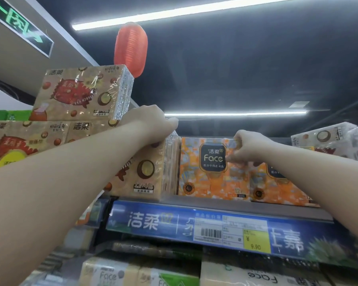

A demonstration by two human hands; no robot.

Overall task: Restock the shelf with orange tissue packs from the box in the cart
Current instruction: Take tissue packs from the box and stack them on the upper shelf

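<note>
Two orange tissue packs stand side by side on the top shelf (219, 203): one (207, 174) with a dark "Face" label, and a second (277, 188) to its right, partly hidden by my right forearm. My right hand (246, 147) is raised in front of the first pack's upper right corner, its fingers curled on the wrapper there. My left hand (153, 120) reaches over the top of a beige tissue pack (145, 172) just left of the orange ones; its fingertips are hidden behind that pack. The cart and box are out of view.
More beige packs (81, 93) are stacked high on the left, others sit at the far right (327, 137). A blue price strip (215, 230) with a yellow 9.90 tag runs under the shelf. Lower shelves hold other tissue packs (112, 273). A red lantern (130, 48) hangs overhead.
</note>
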